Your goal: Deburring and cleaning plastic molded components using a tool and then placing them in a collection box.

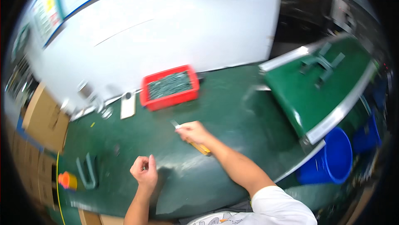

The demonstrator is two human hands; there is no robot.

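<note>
My right hand (194,133) is closed around a yellow utility knife (202,148) above the middle of the green table. The knife's pale front end points up and left, toward the red bin. Lower and to the left, my left hand (144,170) is raised over the tabletop with curled fingers and the thumb up; nothing shows in it. A grey-green U-shaped part (90,175) lies left of that hand. Beside the part stands a small orange and yellow container (67,181).
A red bin (170,103) of small grey-green pieces stands at the back, with a pale phone-like object (128,105) to its left. On the right, a green conveyor (320,87) carries grey-green parts (323,63) above a blue bucket (322,162). Cardboard boxes (45,119) line the left.
</note>
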